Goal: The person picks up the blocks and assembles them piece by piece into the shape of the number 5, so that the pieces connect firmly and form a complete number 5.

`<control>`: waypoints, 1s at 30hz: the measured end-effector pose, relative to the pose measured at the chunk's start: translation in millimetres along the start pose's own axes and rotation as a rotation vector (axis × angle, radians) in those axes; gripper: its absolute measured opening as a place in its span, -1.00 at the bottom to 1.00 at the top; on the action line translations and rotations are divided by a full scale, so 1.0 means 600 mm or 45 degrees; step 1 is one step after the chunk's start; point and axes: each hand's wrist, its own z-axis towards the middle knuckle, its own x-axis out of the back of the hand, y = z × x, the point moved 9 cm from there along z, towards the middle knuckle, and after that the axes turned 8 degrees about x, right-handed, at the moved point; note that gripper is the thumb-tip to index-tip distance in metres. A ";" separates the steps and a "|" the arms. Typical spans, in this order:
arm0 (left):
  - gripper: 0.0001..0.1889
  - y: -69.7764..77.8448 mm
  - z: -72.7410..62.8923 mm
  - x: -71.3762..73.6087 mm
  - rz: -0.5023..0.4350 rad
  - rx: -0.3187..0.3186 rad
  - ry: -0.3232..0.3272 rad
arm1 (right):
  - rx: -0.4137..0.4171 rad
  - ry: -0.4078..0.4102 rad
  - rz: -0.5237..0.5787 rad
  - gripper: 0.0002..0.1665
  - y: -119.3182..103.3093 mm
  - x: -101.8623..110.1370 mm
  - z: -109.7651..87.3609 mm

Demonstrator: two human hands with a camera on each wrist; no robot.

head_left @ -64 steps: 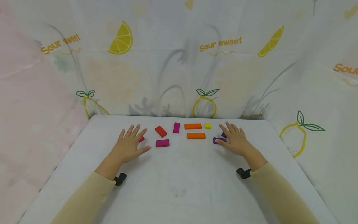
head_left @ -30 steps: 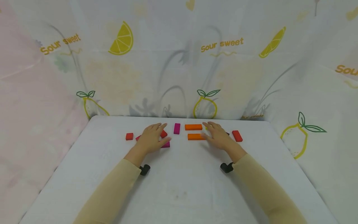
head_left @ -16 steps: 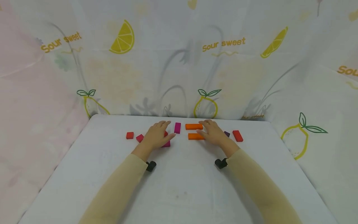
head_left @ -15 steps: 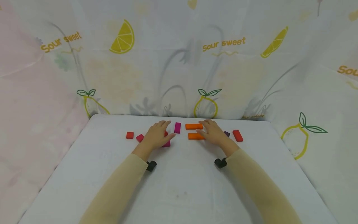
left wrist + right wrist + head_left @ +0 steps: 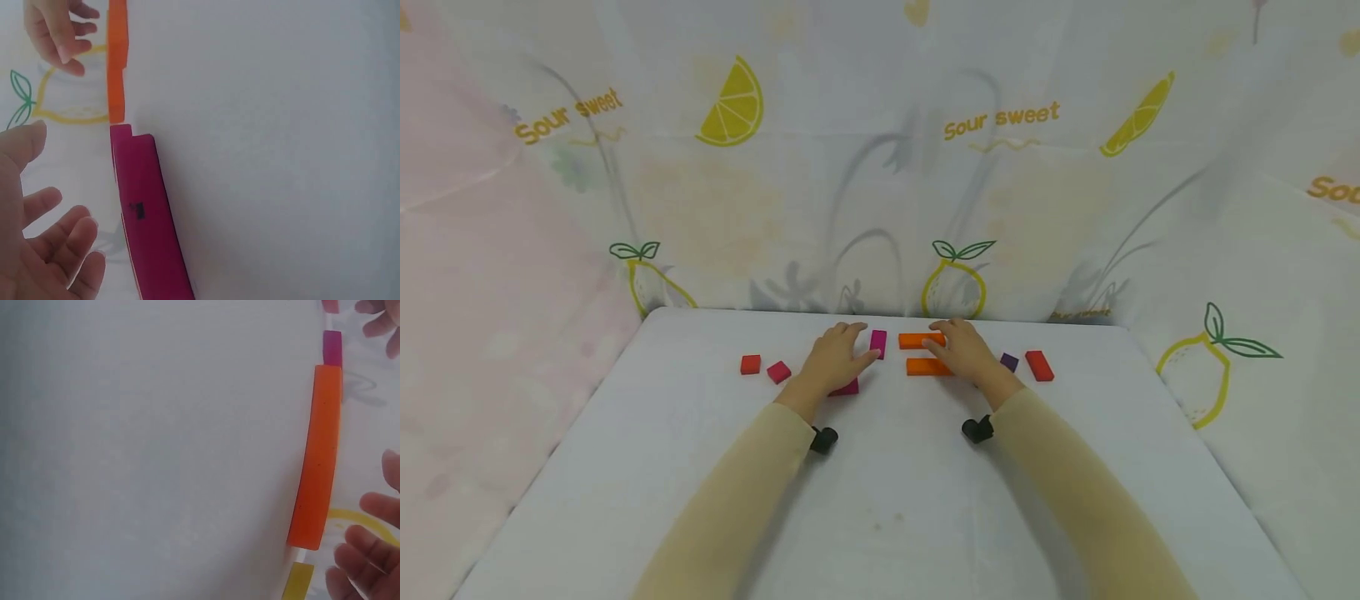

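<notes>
My left hand (image 5: 833, 360) hovers with loosely bent fingers over the blocks, its thumb by an upright-lying magenta block (image 5: 877, 344). A second magenta block (image 5: 844, 388) shows partly below that hand; in the left wrist view a magenta block (image 5: 153, 219) lies beside the fingers, apart from them. My right hand (image 5: 966, 354) hangs above two orange blocks, a rear one (image 5: 916, 341) and a front one (image 5: 928, 367), holding nothing. The yellow block (image 5: 298, 584) shows in the right wrist view but is hidden in the head view. The red block under my left hand is hidden.
On the white table (image 5: 880, 483) lie a red block (image 5: 750, 364) and a pinkish-red block (image 5: 778, 372) at left. A purple block (image 5: 1009, 362) and a red block (image 5: 1040, 366) lie at right. A lemon-print cloth (image 5: 835, 192) hangs behind the table.
Both hands have moved inward toward each other, the left rightward and the right leftward. The left-hand and right-hand outer blocks came into view. The blocks appear to stay in place.
</notes>
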 end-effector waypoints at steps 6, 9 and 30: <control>-0.33 0.011 0.006 -0.008 -0.002 0.038 0.003 | -0.052 0.018 0.015 -0.46 0.019 -0.009 0.011; -0.33 0.014 0.013 -0.013 0.006 0.059 -0.015 | -0.074 0.017 0.035 -0.46 0.024 -0.010 0.013; -0.37 0.031 0.050 -0.026 0.195 0.136 -0.060 | -0.132 -0.018 0.097 -0.57 0.032 -0.013 0.034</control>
